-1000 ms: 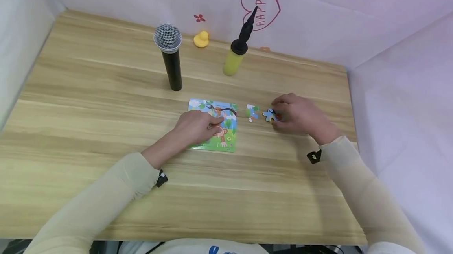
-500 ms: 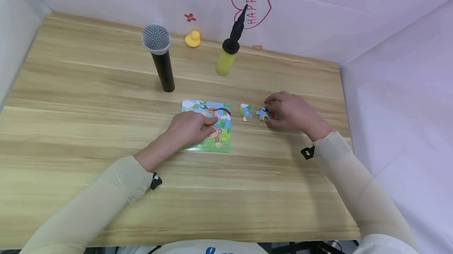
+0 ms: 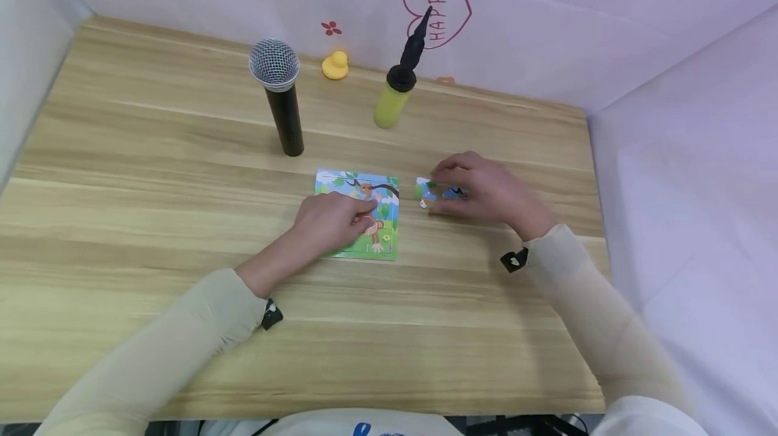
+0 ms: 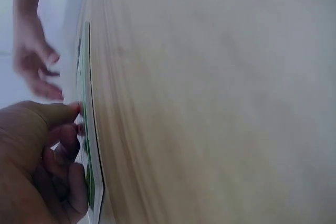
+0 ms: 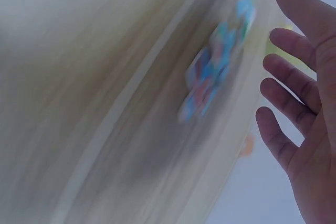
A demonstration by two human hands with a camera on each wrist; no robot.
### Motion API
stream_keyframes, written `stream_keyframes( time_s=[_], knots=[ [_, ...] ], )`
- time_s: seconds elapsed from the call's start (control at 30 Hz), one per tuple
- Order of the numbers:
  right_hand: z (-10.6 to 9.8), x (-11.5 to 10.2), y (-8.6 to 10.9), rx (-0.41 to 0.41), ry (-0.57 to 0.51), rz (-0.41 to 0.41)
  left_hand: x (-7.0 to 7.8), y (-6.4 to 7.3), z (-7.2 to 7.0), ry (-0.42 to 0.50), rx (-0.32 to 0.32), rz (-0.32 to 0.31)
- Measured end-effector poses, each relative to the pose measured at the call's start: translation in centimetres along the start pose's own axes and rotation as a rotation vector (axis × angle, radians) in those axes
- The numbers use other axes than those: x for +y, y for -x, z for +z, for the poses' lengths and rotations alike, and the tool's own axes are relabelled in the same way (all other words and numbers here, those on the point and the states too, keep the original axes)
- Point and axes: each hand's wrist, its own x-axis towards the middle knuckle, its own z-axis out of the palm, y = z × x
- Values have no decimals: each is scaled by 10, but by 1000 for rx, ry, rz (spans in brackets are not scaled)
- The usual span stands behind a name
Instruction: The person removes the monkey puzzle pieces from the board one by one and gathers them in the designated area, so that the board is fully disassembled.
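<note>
A jigsaw puzzle board (image 3: 389,243) with monkeys on green and blue lies flat on the table; its edge shows as a thin board (image 4: 94,145) in the left wrist view. My left hand (image 3: 328,220) rests on it, index finger and thumb touching its surface, the other fingers bent underneath. To the board's right lie loose puzzle pieces (image 3: 427,194), one upper-left of the others (image 3: 454,193). Over these hovers my right hand (image 3: 486,189), fingers spread and holding nothing. The right wrist view shows blurred pieces (image 5: 199,80) apart from my right hand (image 5: 310,93).
A microphone (image 3: 284,109) stands upright behind the board. Farther back are a yellow rubber duck (image 3: 335,65) and a yellow-green hand pump (image 3: 392,102) with a black nozzle. White printed sheeting (image 3: 535,38) walls the wooden table (image 3: 389,328).
My right hand has let go of the puzzle piece at its fingertips and moved left over the loose pieces, its fingers spreading. My left hand stays on the board.
</note>
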Motion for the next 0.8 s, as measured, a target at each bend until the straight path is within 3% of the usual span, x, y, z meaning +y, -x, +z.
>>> stream_keyframes(
  time_s=[0.13, 0.33, 0.57, 0.8],
  knots=[
    [2, -11, -18, 14, -50, -64, 4, 0, 1, -17, 43, 17],
    [6, -19, -33, 13, -71, -139, -14, 6, -10, -53, 91, 170],
    [16, -22, -45, -1, -103, -160, -45, 17, -18, 7, 20, 223],
    [25, -28, -64, -65, -135, -157, -48, 17, -17, -1, -14, 221]
  ],
)
